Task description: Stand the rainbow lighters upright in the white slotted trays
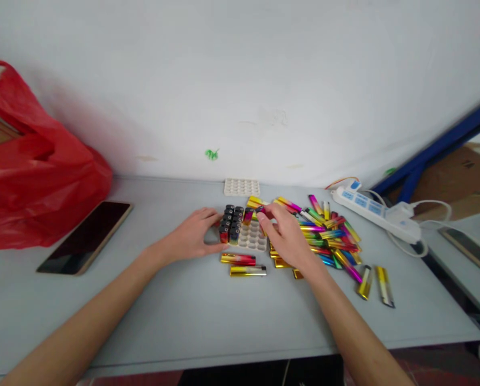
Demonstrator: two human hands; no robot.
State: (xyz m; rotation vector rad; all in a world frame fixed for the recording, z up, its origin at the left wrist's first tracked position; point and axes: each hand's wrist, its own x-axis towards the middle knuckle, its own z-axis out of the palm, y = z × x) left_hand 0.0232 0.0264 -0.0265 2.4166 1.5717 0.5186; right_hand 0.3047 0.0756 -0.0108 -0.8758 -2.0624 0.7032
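Note:
A white tray with round holes (252, 242) lies on the table, its left columns filled with upright lighters (234, 229) with black tops. My left hand (197, 235) grips the tray's left end, its thumb at the near corner and its fingers by the outer lighters. In the fingertips of my right hand (285, 231) is a lighter (260, 209), held upright over the tray's far row beside another standing lighter (248, 215). In front of the tray lie two loose lighters, a yellow-red one (238, 259) and a yellow-silver one (248, 271).
A pile of shiny, multicoloured lighters (332, 236) spreads right of the tray. Against the wall lies a second white holed tray (242, 187). At left are a phone (85, 238) and a red plastic bag (38, 177). A power strip (374, 212) with cables sits at right.

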